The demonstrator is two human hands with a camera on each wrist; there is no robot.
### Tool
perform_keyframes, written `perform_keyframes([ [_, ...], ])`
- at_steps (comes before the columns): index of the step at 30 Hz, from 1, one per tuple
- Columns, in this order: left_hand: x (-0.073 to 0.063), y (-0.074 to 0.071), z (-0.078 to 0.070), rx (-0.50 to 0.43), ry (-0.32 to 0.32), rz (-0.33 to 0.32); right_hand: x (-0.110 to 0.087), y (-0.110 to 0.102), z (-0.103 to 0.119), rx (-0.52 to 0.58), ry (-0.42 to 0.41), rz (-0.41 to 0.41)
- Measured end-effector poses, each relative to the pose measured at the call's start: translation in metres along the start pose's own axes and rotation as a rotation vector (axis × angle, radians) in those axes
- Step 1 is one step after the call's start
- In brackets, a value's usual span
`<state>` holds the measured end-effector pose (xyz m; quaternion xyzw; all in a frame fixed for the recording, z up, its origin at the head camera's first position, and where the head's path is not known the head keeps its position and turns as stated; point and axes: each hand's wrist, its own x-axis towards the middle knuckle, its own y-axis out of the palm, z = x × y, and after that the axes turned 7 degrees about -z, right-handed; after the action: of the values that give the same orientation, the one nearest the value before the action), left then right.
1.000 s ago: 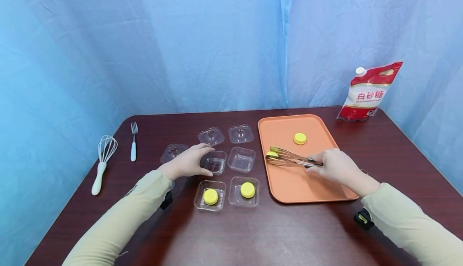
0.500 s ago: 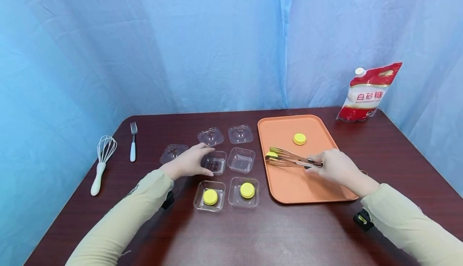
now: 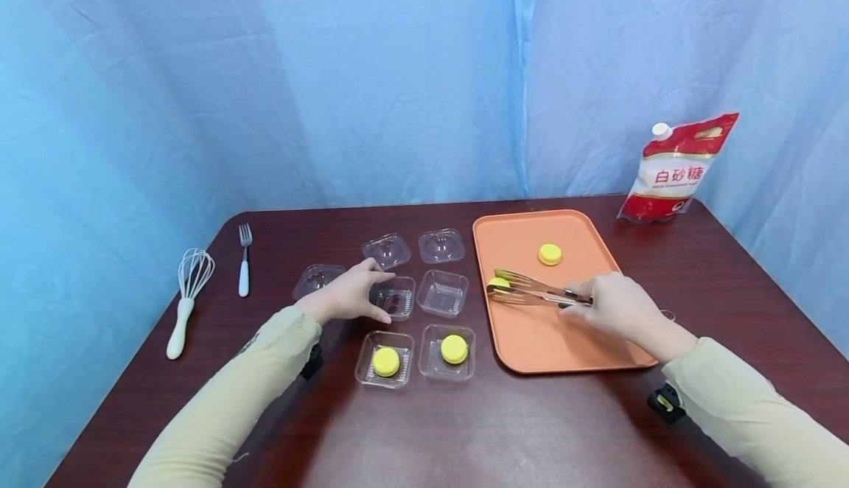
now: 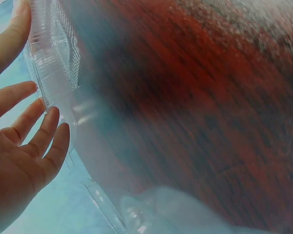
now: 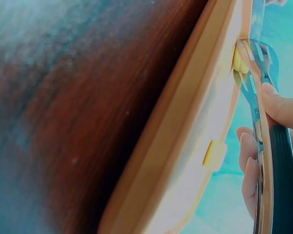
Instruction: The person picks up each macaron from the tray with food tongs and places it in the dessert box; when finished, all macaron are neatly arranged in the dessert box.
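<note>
My left hand (image 3: 351, 294) is at a square clear plastic container (image 3: 398, 298), its thumb at the front side and its fingers at the back. In the left wrist view the fingers (image 4: 51, 124) lie along the container's see-through wall (image 4: 49, 58). My right hand (image 3: 618, 309) grips metal serving tongs (image 3: 537, 293) over the orange tray. Their slotted ends lie on either side of a yellow macaron (image 3: 499, 284) near the tray's left rim. Another macaron (image 3: 550, 254) sits further back on the tray. Two front containers hold one macaron each, a left one (image 3: 386, 361) and a right one (image 3: 454, 349).
The orange tray (image 3: 564, 351) takes up the table's right half. Beside the left hand is another container (image 3: 443, 293). Clear lids (image 3: 441, 245) lie behind and to the left. A whisk (image 3: 186, 307) and a fork (image 3: 245, 259) are far left; a sugar pouch (image 3: 676, 171) stands back right.
My left forearm has shifted slightly to the right, while that hand stays at the same container. The right hand, the tongs and the macarons show no clear movement.
</note>
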<state>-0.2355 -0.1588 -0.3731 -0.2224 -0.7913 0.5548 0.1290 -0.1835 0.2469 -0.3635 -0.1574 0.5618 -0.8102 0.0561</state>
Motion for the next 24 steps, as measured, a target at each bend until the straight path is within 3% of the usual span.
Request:
perform_keyframes([
  [24, 0.0017, 0.0027, 0.0015, -0.034, -0.028, -0.011, 0.0017, -0.006, 0.0006, -0.047, -0.044, -0.055],
])
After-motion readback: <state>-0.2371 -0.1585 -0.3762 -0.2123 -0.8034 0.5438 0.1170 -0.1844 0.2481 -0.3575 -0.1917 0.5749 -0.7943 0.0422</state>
